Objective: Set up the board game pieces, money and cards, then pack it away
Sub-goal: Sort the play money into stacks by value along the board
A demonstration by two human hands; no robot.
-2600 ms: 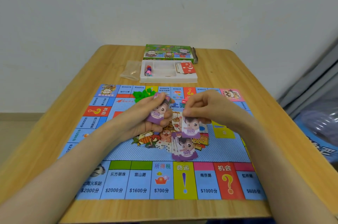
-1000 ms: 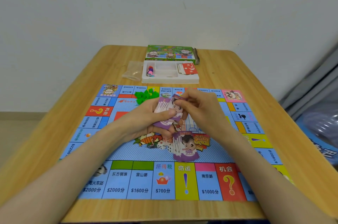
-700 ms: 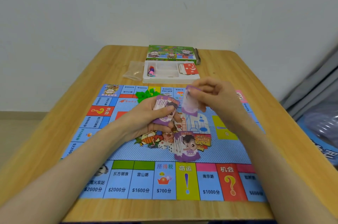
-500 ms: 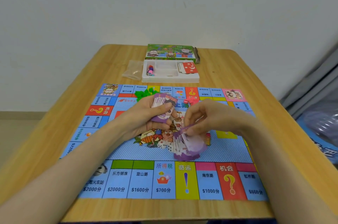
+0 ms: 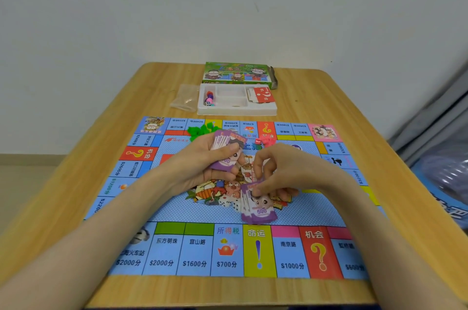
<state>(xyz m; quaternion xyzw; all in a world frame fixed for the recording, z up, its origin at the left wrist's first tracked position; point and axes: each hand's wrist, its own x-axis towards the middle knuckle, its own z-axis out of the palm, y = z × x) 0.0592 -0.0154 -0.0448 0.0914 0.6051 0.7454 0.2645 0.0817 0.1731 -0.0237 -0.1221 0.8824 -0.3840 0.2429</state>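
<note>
The left hand [image 5: 202, 165] is raised a little over the middle of the game board [image 5: 177, 211], fingers and thumb curled round a fanned wad of purple notes [image 5: 226, 150], with the thumb lying across the face of the front note. Just to its right and nearer, the right hand [image 5: 281, 170] reaches down with bent fingers. Its thumb and forefinger pinch the far edge of a pile of purple 500 notes [image 5: 258, 211] that lies on the board's centre picture. That hand hides the pile's far end, and both forearms cover much of the board's near corners.

A heap of green houses [image 5: 202, 130] sits on the board's far edge, just beyond the left hand. A few small red pieces [image 5: 266, 142] lie just beyond the right hand.

Past the board stands a white tray [image 5: 235, 110], with dice and coloured pawns [image 5: 209, 100] in its left compartment and a stack of red question-mark cards [image 5: 263, 95] in its right one. The middle compartments look bare. A crumpled clear plastic bag [image 5: 186, 96] lies touching the tray's left side. The green game box [image 5: 235, 74] lies just behind the tray, near the far edge of the wooden table [image 5: 316, 96]. Off the table to the right lies a blue bag [image 5: 445, 198], blurred.
</note>
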